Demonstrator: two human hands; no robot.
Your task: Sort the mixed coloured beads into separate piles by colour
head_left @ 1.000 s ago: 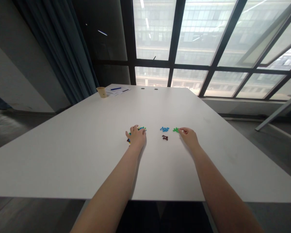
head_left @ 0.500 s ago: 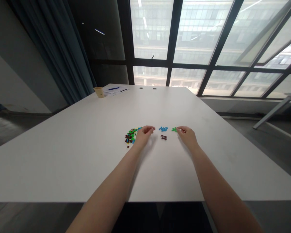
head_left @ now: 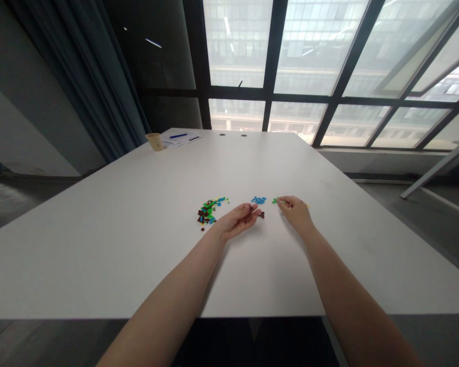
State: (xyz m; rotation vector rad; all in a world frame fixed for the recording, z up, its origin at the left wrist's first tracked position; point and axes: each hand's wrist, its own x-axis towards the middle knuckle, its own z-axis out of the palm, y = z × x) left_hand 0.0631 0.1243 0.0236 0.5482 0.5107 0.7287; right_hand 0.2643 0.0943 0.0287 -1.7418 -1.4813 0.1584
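Note:
My left hand (head_left: 237, 220) is over the middle of the table, palm turned partly upward. Its thumb and fingers close on a small dark brown piece (head_left: 253, 208), partly hidden by them. Just past its fingertips lies a small pile of brown pieces (head_left: 262, 215), partly covered. My right hand (head_left: 295, 210) pinches at a green piece (head_left: 276, 200) at the edge of the small green pile, whose rest its fingers hide. Between and beyond both hands sits a pile of blue pieces (head_left: 258, 200). A mixed heap of brown, green, blue and yellow pieces (head_left: 206, 211) spreads left of my left hand.
One brown piece (head_left: 202, 229) lies apart in front of the mixed heap. A bit of yellow (head_left: 308, 206) shows beside my right hand. At the far left of the white table (head_left: 145, 244) stand a paper cup (head_left: 155, 142) and papers with a blue pen (head_left: 178, 136).
My left hand has moved right from beside the mixed heap to the brown pile, turning its palm upward. My right hand stays by the green pieces, with little shift.

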